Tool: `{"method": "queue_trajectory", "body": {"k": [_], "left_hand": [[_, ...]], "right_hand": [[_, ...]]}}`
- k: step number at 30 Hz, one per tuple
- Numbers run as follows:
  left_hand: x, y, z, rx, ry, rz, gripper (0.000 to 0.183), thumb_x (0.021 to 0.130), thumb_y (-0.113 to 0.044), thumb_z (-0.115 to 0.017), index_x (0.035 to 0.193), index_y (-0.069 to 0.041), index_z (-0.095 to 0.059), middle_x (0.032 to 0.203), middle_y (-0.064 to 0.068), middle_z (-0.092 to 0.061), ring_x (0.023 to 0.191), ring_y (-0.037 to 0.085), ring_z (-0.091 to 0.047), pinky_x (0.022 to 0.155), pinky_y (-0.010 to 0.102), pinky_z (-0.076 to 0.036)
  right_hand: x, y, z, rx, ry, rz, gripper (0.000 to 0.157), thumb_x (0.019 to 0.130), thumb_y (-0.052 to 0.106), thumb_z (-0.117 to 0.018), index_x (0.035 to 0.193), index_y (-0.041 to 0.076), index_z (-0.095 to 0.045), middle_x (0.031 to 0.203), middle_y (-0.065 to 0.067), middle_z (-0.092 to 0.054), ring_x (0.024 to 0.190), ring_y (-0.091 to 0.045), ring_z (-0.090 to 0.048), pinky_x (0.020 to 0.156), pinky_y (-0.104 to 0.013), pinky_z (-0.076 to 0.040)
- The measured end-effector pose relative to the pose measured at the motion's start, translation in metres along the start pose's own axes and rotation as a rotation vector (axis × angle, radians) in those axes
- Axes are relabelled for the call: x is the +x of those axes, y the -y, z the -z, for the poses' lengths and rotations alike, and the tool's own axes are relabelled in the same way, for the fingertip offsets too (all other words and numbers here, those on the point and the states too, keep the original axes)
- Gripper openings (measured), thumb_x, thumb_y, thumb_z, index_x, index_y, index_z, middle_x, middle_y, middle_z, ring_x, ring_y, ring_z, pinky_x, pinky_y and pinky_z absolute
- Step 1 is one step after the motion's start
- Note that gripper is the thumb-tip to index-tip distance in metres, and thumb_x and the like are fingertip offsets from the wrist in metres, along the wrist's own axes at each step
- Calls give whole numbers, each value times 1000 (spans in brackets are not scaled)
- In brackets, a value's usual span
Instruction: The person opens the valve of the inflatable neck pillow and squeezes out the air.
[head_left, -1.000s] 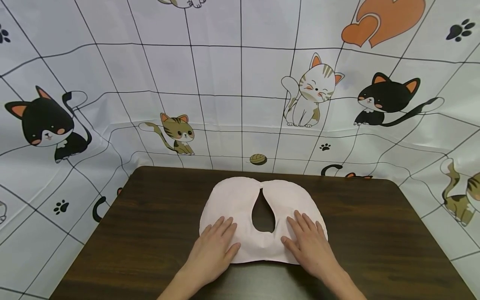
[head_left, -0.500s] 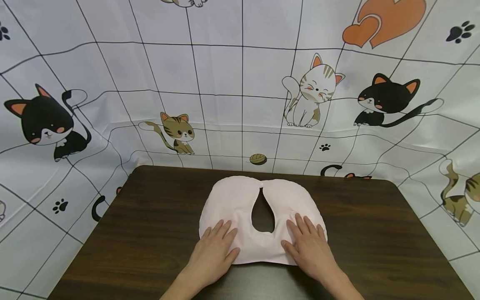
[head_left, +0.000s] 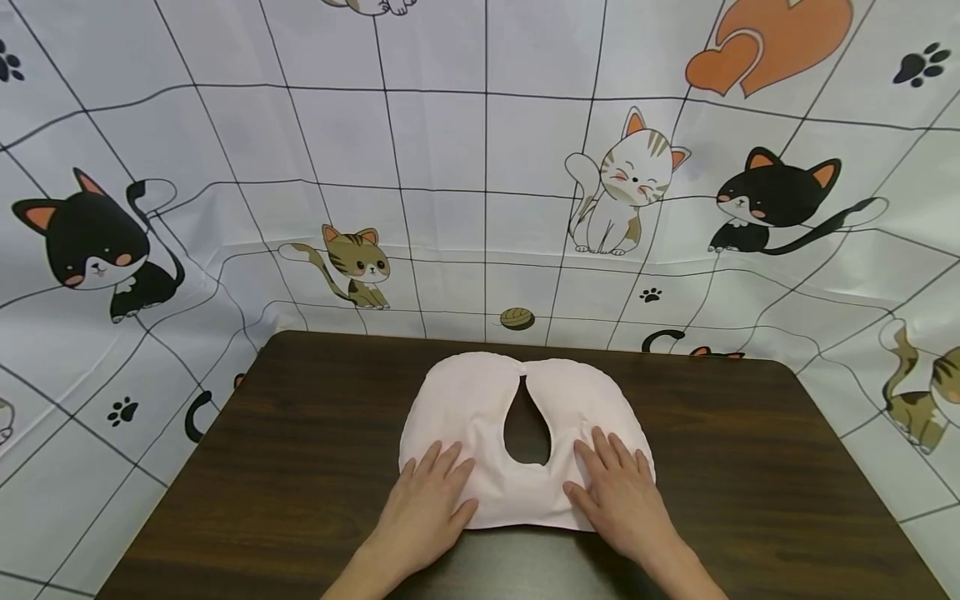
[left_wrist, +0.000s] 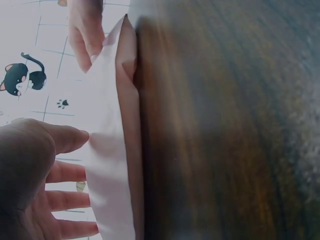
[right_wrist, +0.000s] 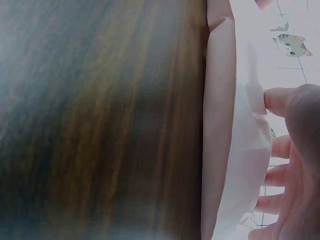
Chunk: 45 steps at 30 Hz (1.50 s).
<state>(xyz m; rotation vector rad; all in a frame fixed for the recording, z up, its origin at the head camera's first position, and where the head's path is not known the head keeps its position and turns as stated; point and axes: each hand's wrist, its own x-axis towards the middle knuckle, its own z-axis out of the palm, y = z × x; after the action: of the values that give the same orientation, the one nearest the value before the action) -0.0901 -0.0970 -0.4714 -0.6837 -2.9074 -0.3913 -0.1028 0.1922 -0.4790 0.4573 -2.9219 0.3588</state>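
Observation:
A pale pink U-shaped neck pillow (head_left: pixel 468 400) lies flat on the dark wooden table, its two arms meeting at the far side around a teardrop gap. My left hand (head_left: pixel 426 508) rests on its near left part, fingers spread and fairly straight. On the near right part rests my right hand (head_left: pixel 622 496), also with spread fingers. In the left wrist view, the thumb and fingertips of the left hand (left_wrist: pixel 40 175) touch the top of the pillow (left_wrist: pixel 107 150). The right wrist view shows the right hand's fingertips against the pillow's upper face (right_wrist: pixel 247 140) in the same way.
The brown wood-grain table (head_left: pixel 300 417) has rounded far corners and extends to both sides of the pillow. A white curtain-like sheet (head_left: pixel 442 142) with a black grid and printed cats hangs behind it and along both sides.
Both hands have slid very slightly toward the near edge of the pillow, still resting on it. The pillow has stayed almost where it was.

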Motion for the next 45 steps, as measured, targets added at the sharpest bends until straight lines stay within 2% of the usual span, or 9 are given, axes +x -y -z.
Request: {"method": "queue_trajectory", "body": {"k": [6, 13, 18, 25, 35, 41, 45], "left_hand": [[-3, -5, 8, 1, -23, -28, 42, 96, -32, -70, 131, -9, -68, 145, 15, -57, 137, 43, -48, 103, 65, -41], [-4, -22, 19, 39, -68, -96, 42, 93, -33, -73, 130, -13, -69, 143, 12, -58, 135, 38, -51, 103, 60, -44], [-2, -33, 20, 60, -77, -144, 44, 92, -33, -74, 131, -14, -68, 141, 10, -60, 134, 35, -53, 103, 57, -45], [1, -39, 10, 54, -55, -191, 48, 93, -34, -73, 136, -14, -66, 139, 8, -62, 133, 31, -54, 104, 53, -46], [0, -40, -7, 127, -54, -258, 43, 92, -36, -73, 130, -17, -70, 139, 8, -63, 134, 30, -54, 105, 51, -46], [-2, -38, -16, 240, -37, -254, 45, 89, -41, -74, 129, -21, -71, 139, 6, -63, 136, 30, -52, 105, 59, -41], [-1, -39, -17, 267, -3, -246, 44, 90, -42, -73, 129, -22, -71, 140, 6, -63, 136, 30, -51, 106, 63, -39]], "right_hand": [[-2, -2, 0, 66, -50, 30, 49, 94, 32, -72, 135, 6, -64, 149, -21, -52, 139, -43, -45, 107, -69, -33], [-3, -4, 2, 131, -166, 176, 30, 94, 19, -72, 123, 12, -73, 144, -19, -58, 134, -39, -52, 106, -65, -37], [-5, -1, 3, 161, -149, 299, 33, 91, 19, -76, 123, 13, -74, 144, -17, -58, 134, -37, -52, 106, -63, -39], [-7, 4, 1, 160, -107, 425, 34, 91, 20, -76, 124, 17, -73, 144, -11, -60, 135, -30, -53, 106, -55, -40], [-10, 7, -6, 118, -79, 495, 35, 93, 25, -74, 127, 15, -73, 143, -8, -61, 135, -31, -53, 102, -60, -43], [-11, 7, -8, 85, -73, 515, 34, 92, 26, -75, 124, 15, -75, 142, -6, -62, 136, -30, -53, 104, -60, -42], [-12, 5, -9, 56, -72, 525, 34, 92, 27, -75, 123, 15, -75, 141, -5, -63, 137, -30, -52, 104, -61, -40]]}}
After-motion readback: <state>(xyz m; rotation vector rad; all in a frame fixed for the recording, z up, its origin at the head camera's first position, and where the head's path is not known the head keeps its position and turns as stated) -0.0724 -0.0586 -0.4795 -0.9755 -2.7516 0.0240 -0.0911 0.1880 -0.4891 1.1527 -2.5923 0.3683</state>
